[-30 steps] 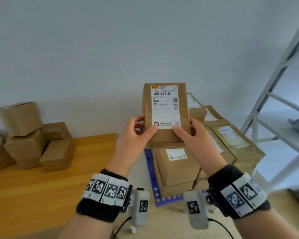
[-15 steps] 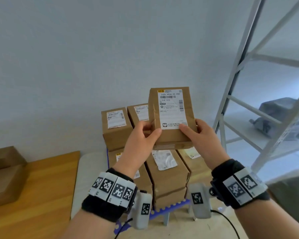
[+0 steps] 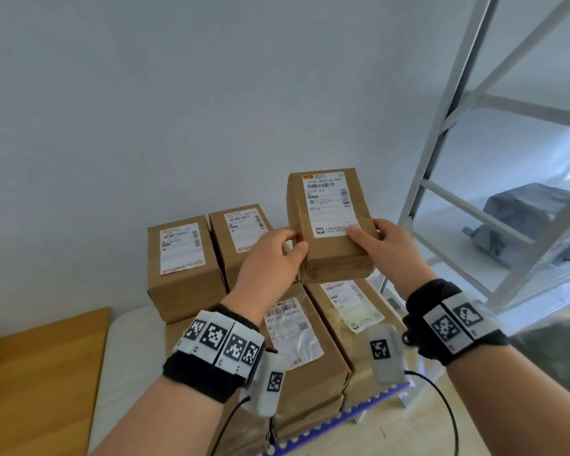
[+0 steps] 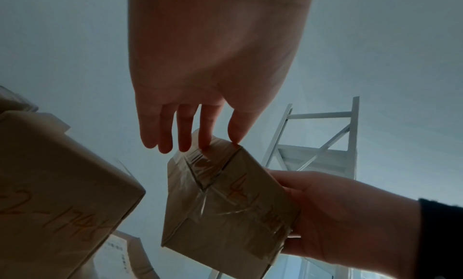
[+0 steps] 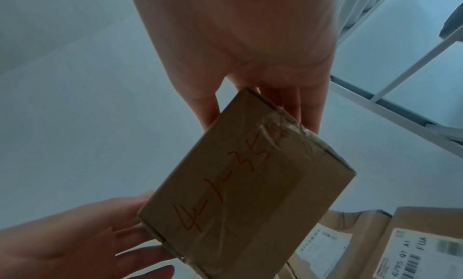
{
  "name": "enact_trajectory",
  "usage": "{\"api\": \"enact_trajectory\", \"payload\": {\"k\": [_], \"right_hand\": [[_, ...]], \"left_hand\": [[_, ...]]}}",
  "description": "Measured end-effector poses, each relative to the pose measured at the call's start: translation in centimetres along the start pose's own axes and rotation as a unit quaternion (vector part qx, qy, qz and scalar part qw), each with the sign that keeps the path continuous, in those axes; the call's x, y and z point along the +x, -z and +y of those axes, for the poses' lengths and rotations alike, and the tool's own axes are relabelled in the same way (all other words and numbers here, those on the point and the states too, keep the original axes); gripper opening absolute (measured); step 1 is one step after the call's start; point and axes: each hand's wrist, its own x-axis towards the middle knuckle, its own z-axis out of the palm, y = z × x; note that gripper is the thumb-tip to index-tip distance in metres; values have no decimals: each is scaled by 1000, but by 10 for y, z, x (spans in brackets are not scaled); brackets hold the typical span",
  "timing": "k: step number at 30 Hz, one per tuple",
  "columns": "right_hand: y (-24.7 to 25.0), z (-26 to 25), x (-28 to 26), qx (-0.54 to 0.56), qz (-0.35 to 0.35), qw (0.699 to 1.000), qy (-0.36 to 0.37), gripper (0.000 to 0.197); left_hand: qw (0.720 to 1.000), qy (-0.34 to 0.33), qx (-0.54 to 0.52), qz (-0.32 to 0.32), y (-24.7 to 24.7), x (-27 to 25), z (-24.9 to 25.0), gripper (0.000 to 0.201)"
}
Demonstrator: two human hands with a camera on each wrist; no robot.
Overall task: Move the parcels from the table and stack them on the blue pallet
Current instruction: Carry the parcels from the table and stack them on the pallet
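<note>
While both hands hold it in the air at centre right of the head view, the brown parcel (image 3: 329, 225) sits above the stacked parcels (image 3: 306, 337), touching none that I can see. The right hand (image 3: 387, 245) grips its right edge, thumb on the white label (image 3: 330, 205) and fingers curled behind. The left hand (image 3: 270, 255) is nearly spread, only the thumb and one fingertip pinching the taped left corner, as the left wrist view shows. Its long axis runs away from the person toward the wall, label face turned up and tilted toward the head camera, the near end lower.

The label reads "232A H036 00 042" above a barcode, with "H036" lower down; the smaller print is too fine to read. Orange handwriting crosses the taped underside, beginning "4-1-3".

Just left of it two labelled parcels (image 3: 185, 268) stand on the upper tier, and below it lie two more. A blue pallet (image 3: 349, 419) edge shows beneath the stack at lower centre. White shelving (image 3: 467, 205) rises on the right, close beside the stack, a grey wrapped bundle (image 3: 527, 222) on it. The wooden surface (image 3: 40, 383) fills the lower left.
</note>
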Motion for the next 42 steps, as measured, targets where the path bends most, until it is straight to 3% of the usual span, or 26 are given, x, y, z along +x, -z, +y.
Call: {"api": "enact_trajectory", "payload": {"k": [16, 24, 31, 42], "right_hand": [[-42, 57, 133, -42, -114, 992, -32, 47], [-56, 66, 148, -99, -159, 982, -16, 53], [-56, 67, 154, -114, -209, 971, 1, 56], [-61, 67, 151, -127, -194, 973, -2, 63]], "left_hand": [[981, 127, 122, 80, -21, 62, -44, 40], [968, 114, 200, 102, -31, 64, -53, 41], [956, 130, 246, 94, -40, 68, -49, 63], [952, 138, 257, 92, -45, 66, -43, 61]]}}
